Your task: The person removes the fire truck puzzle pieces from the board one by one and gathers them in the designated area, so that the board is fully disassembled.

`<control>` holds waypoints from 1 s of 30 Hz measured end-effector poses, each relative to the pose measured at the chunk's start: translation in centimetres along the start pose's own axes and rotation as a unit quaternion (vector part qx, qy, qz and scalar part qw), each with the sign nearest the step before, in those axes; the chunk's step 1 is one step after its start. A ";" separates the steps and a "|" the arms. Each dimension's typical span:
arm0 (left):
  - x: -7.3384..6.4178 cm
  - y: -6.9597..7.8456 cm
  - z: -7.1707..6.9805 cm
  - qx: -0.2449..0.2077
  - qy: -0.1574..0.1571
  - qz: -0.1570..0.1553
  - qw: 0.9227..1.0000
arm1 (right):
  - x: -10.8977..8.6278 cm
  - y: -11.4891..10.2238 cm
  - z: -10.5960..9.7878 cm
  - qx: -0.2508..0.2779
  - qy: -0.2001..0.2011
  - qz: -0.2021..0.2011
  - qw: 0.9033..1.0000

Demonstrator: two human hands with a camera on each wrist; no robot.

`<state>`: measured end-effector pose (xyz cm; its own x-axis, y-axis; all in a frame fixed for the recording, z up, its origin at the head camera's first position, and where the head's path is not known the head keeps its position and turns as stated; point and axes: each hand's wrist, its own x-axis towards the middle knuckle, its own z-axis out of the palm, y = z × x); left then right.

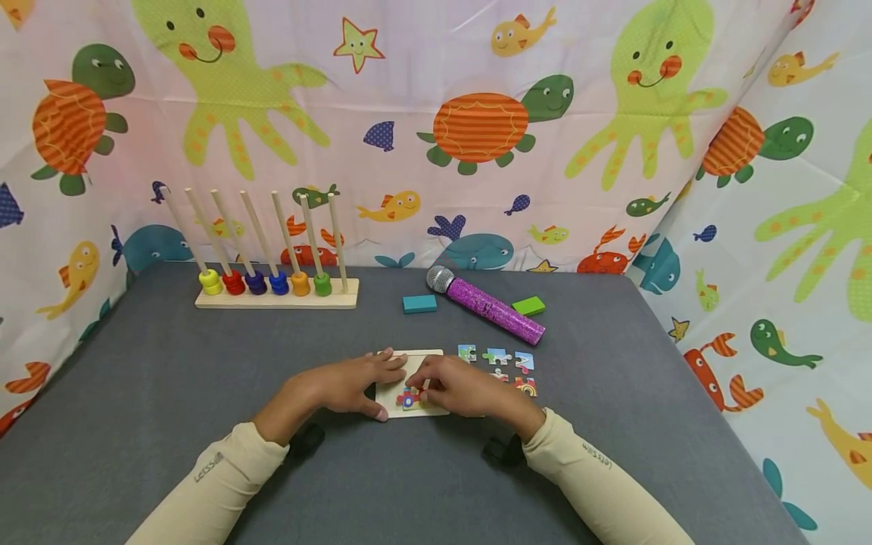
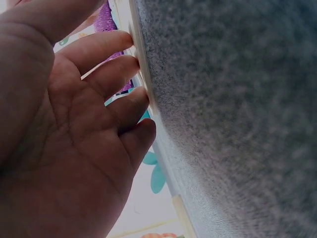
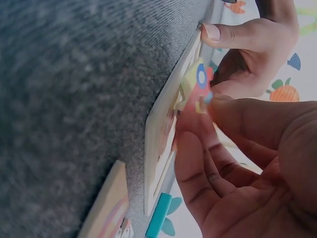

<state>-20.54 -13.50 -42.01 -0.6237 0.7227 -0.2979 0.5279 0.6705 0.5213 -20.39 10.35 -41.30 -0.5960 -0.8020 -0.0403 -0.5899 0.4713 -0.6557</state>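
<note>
A shallow wooden puzzle tray [image 1: 422,414] lies on the grey tabletop in front of the person. Along its left side the left hand [image 1: 350,384] rests with fingers spread and the thumb at the near corner; the left wrist view shows the fingertips [image 2: 130,63] against the tray's edge. Between thumb and fingers, the right hand [image 1: 453,384] pinches a colourful puzzle piece [image 3: 202,82], red with a blue ring and a yellow-green part. It is tilted, close over the tray's near part. The right hand covers part of the tray in the head view.
Several loose puzzle pieces [image 1: 497,356] lie right of the tray. Behind are a purple glitter microphone [image 1: 493,308], a teal block [image 1: 418,304] and a green block [image 1: 528,306]. A wooden peg stand [image 1: 272,300] with coloured beads stands at the back left, before a patterned curtain [image 1: 381,166].
</note>
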 end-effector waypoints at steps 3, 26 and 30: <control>-0.1 0.1 0.0 -0.006 0.003 0.002 1.000 | 0.1 0.0 0.1 0.006 0.005 -0.009 1.000; -0.1 0.3 -0.4 0.003 0.008 0.020 1.000 | -1.4 0.0 -1.3 0.028 0.019 -0.006 0.999; -0.4 0.0 -0.2 0.013 0.002 0.023 1.000 | -2.5 0.7 -1.7 0.019 0.028 0.007 0.999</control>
<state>-20.37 -13.76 -41.74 -0.6007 0.7519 -0.2717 0.5710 0.6414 0.5124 -20.29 13.34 -40.37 -0.6340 -0.7733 -0.0077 -0.5611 0.4669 -0.6834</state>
